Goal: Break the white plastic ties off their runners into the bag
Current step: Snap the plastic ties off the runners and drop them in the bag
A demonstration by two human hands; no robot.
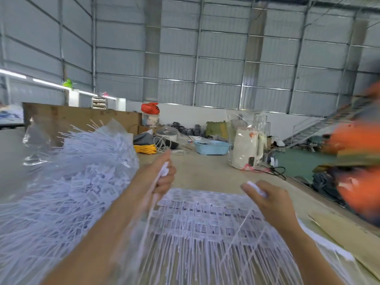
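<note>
A flat stack of white plastic ties on their runners (207, 219) lies on the table in front of me. My left hand (163, 177) is raised above its far left corner, closed on a bunch of white ties that hang down from the fist. My right hand (269, 199) hovers over the stack's right side, gripping a small white piece with thin strands trailing below. To the left, a large clear plastic bag (41, 140) stands open, heaped with loose white ties (78, 182).
The beige table (209, 171) carries a blue basket (211, 147), a white kettle-like appliance (246, 149) with a black cable, yellow rope (145, 149) and clutter at the back. Cardboard (345, 239) lies at the right edge. A blurred orange shape (357, 161) stands right.
</note>
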